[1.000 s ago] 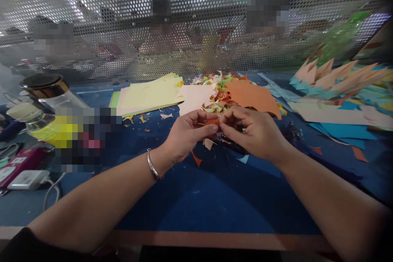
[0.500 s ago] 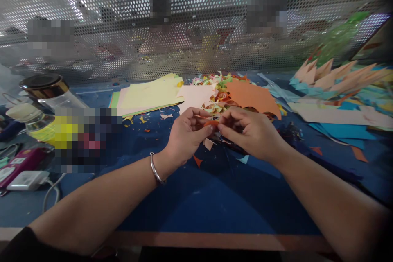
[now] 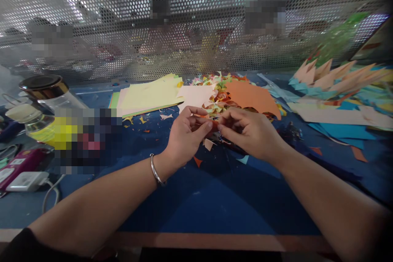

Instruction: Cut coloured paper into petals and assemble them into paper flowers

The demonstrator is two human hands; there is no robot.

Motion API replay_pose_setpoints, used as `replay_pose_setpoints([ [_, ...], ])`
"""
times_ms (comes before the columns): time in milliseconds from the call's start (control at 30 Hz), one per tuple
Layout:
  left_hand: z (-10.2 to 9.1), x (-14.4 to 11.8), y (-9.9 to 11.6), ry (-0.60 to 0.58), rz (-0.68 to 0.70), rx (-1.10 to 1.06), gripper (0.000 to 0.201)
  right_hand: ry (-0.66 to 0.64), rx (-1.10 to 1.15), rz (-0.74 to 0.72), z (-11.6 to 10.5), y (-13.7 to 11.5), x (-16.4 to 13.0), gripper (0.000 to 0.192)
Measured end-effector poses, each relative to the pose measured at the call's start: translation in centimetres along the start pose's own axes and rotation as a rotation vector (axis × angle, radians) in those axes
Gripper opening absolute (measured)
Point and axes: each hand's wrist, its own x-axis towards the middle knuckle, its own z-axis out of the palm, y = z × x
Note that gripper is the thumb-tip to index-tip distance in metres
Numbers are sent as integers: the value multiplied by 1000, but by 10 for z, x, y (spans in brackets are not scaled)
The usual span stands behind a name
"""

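Note:
My left hand (image 3: 186, 135) and my right hand (image 3: 250, 131) meet over the blue table top (image 3: 215, 200), fingertips pinched together on a small orange paper piece (image 3: 214, 123). Most of that piece is hidden by my fingers. A silver bangle (image 3: 155, 170) sits on my left wrist. Just behind my hands lies a heap of coloured paper scraps (image 3: 219, 94) with an orange sheet (image 3: 251, 96) on top. Small offcuts lie on the table under my hands.
A stack of pale yellow and pink sheets (image 3: 147, 96) lies at the back left. Folded paper shapes (image 3: 337, 80) pile up at the right. A glass jar with a gold lid (image 3: 46, 90), a charger (image 3: 26, 180) and a cable sit at the left. A perforated metal screen (image 3: 184, 20) closes off the back.
Both hands have shifted slightly up and away from me while working the orange piece between the fingertips. Less of the piece shows now.

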Motion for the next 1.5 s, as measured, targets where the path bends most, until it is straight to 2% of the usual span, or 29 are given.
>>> replay_pose_setpoints([
  [200,-2,-1,1,27,104,196,33,16,56,49,0,-1,1,19],
  [467,-1,-6,1,34,206,323,30,23,61,44,1,0,0,15],
  [833,-1,-5,2,31,208,402,28,-5,85,27,3,2,1,18],
  [1133,-5,0,3,-68,155,422,40,-51,97,8,2,1,2,12],
  [1333,-8,2,6,-29,189,491,37,-53,91,10,0,1,1,15],
  [1500,-13,6,5,-15,164,456,35,-38,85,20,-2,6,2,16],
])
